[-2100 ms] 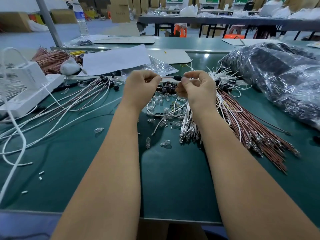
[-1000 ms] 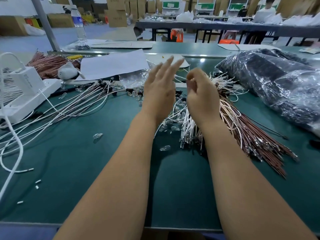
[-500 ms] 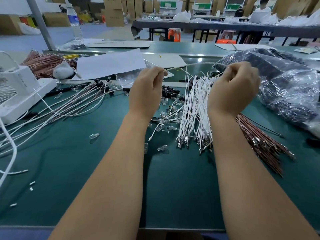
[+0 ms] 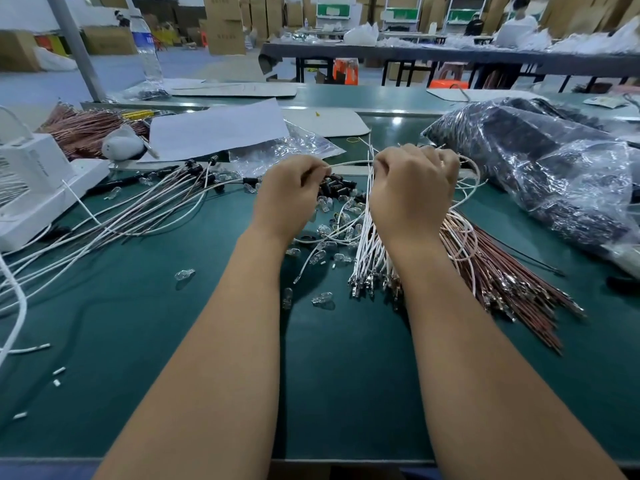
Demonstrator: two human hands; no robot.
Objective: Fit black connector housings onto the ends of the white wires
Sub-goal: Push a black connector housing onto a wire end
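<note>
Head view: two bare hands pull a white wire from a bundle over a green worktop (image 4: 329, 393).

The left hand (image 4: 289, 194) has its fingers curled, pinching one white wire (image 4: 349, 163) that runs across to the right hand (image 4: 412, 192), whose fingers are closed round a bundle of white wires (image 4: 369, 251). Black connector housings (image 4: 337, 187) lie in a small heap just beyond the left hand, among clear glass bulbs (image 4: 323, 299).

A bundle of white wires (image 4: 369, 251) fans over the mat beside loose black connector housings (image 4: 337, 187).
</note>
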